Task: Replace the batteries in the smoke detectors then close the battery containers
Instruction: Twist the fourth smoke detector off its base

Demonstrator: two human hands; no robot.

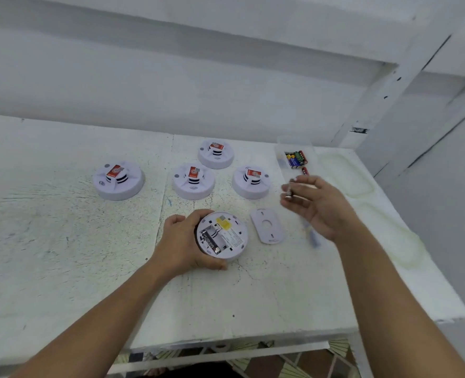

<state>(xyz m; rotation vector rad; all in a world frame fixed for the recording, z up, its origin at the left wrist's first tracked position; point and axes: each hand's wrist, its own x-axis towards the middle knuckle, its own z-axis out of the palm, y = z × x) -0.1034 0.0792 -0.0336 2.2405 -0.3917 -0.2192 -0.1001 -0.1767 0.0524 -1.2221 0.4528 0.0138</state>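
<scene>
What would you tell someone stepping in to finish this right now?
The left grip holds the open detector, back up, on the table.
The right grip pinches a loose battery in the air.
The cover lies right of the open detector; the battery box stands far right.
Done: cover off, seated battery in one slot.
Left: the other slot looks empty; refit the cover; four other detectors sit face up.

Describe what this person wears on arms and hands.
Left forearm and right forearm are bare to the frame's edge: no sleeves, watch or bracelet. The left hand and right hand are ungloved; the right is too blurred to check for rings.
</scene>
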